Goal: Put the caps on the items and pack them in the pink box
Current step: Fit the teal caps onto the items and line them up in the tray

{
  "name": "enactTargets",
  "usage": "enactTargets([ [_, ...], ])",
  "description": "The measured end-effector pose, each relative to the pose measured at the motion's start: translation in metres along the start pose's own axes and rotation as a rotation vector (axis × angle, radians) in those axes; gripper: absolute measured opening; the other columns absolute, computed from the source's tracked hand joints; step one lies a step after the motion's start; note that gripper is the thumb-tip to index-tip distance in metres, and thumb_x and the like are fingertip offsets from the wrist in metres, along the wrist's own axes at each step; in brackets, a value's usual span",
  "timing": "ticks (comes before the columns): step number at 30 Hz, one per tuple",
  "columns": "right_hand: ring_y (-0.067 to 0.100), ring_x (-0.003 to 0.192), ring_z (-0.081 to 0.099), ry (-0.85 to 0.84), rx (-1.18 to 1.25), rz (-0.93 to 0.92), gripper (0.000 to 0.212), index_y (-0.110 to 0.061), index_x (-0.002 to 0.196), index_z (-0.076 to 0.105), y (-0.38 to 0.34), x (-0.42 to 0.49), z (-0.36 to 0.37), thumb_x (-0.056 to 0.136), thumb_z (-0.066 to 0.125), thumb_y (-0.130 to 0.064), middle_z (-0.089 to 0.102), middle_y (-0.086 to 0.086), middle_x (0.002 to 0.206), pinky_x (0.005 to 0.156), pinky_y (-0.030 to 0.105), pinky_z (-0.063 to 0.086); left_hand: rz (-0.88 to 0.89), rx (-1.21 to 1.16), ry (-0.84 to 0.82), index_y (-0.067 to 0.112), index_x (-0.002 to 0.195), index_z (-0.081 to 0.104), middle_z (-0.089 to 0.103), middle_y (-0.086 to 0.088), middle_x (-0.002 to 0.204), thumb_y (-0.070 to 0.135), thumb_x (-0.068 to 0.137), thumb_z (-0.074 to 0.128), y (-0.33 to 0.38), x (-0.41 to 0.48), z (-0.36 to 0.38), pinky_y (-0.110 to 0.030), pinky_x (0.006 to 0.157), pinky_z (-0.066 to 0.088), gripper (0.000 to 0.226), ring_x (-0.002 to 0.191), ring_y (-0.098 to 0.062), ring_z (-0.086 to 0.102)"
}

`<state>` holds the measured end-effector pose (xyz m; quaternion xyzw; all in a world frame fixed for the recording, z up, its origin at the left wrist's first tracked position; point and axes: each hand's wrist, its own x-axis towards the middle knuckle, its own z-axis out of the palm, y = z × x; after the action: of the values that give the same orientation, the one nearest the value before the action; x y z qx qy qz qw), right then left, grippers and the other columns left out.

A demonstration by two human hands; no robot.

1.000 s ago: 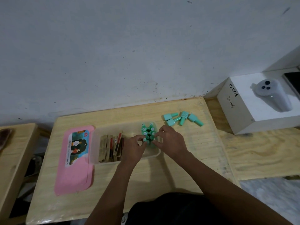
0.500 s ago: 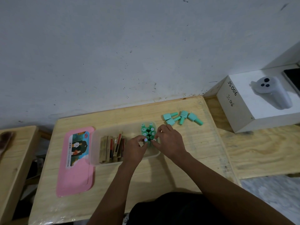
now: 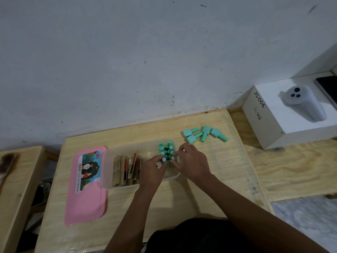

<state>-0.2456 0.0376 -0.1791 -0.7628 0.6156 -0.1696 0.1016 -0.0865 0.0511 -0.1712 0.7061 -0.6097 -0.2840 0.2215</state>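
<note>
Teal bottles [image 3: 166, 151] stand between both hands; left grip [image 3: 155, 166] and right grip [image 3: 189, 161] each pinch one.

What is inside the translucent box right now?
In the translucent box: gold and red stick items standing at its left, upright green bottles at its right. The left hand and right hand hide the nearest bottles' bases.

Change noted: we find the left hand [image 3: 152, 168] moved from the near rim of the clear box [image 3: 109, 170] up to the cluster of upright green bottles [image 3: 166, 150], its fingertips now at the nearest white-topped cap. We find the right hand [image 3: 191, 162] drawn slightly closer, thumb and forefinger at the cluster's near right bottle.
</note>
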Motion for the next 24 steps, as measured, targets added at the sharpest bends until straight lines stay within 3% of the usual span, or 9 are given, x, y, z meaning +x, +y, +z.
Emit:
enactTargets([
  [5, 0.007, 0.077, 0.062, 0.069, 0.117, 0.073, 0.019, -0.029, 0.092, 0.074, 0.028, -0.013, -0.023, 0.084, 0.068, -0.045, 0.063, -0.009, 0.095, 0.051, 0.021, 0.043, 0.032, -0.008, 0.128, 0.017, 0.111, 0.070, 0.073, 0.004, 0.099, 0.028, 0.083, 0.069, 0.012, -0.004, -0.008, -0.021, 0.066, 0.042, 0.030, 0.073, -0.006, 0.055],
  [7, 0.005, 0.079, 0.059, 0.029, 0.138, 0.197, 0.020, -0.032, 0.099, 0.071, 0.051, -0.014, -0.030, 0.088, 0.062, -0.045, 0.062, -0.010, 0.103, 0.055, 0.021, 0.041, 0.074, -0.031, 0.176, 0.017, 0.111, 0.070, 0.072, 0.002, 0.095, 0.028, 0.083, 0.069, 0.020, -0.002, -0.009, -0.025, 0.066, 0.046, 0.029, 0.073, -0.008, 0.055],
  [10, 0.009, 0.087, 0.061, -0.004, 0.162, 0.421, 0.024, -0.032, 0.108, 0.068, 0.092, -0.011, -0.035, 0.090, 0.058, -0.046, 0.059, -0.009, 0.115, 0.064, 0.027, 0.049, 0.154, -0.044, 0.182, 0.021, 0.110, 0.069, 0.070, 0.003, 0.094, 0.030, 0.085, 0.066, 0.038, 0.008, -0.007, -0.028, 0.069, 0.050, 0.026, 0.078, -0.008, 0.056],
  [16, 0.021, 0.107, 0.058, -0.070, 0.184, 0.691, 0.039, -0.032, 0.124, 0.058, 0.153, 0.001, -0.036, 0.086, 0.063, -0.044, 0.058, 0.001, 0.124, 0.078, 0.036, 0.051, 0.350, 0.140, -0.056, 0.026, 0.116, 0.064, 0.065, 0.011, 0.098, 0.036, 0.087, 0.060, 0.089, 0.042, 0.016, -0.024, 0.070, 0.045, 0.031, 0.087, -0.009, 0.054],
  [20, 0.025, 0.115, 0.054, -0.130, 0.247, 0.773, 0.045, -0.032, 0.131, 0.053, 0.166, 0.008, -0.030, 0.087, 0.061, -0.039, 0.052, 0.004, 0.131, 0.086, 0.040, 0.050, 0.400, 0.335, -0.298, 0.026, 0.126, 0.058, 0.066, 0.006, 0.111, 0.042, 0.088, 0.057, 0.112, 0.065, 0.047, -0.030, 0.082, 0.047, 0.042, 0.104, -0.014, 0.057],
  [24, 0.023, 0.111, 0.055, -0.109, 0.213, 0.801, 0.045, -0.031, 0.130, 0.054, 0.165, 0.013, -0.026, 0.086, 0.059, -0.042, 0.055, 0.004, 0.125, 0.084, 0.044, 0.053, 0.263, 0.423, -0.421, 0.021, 0.123, 0.060, 0.066, 0.000, 0.116, 0.044, 0.087, 0.056, 0.128, 0.086, 0.080, -0.033, 0.083, 0.049, 0.043, 0.105, -0.021, 0.062],
])
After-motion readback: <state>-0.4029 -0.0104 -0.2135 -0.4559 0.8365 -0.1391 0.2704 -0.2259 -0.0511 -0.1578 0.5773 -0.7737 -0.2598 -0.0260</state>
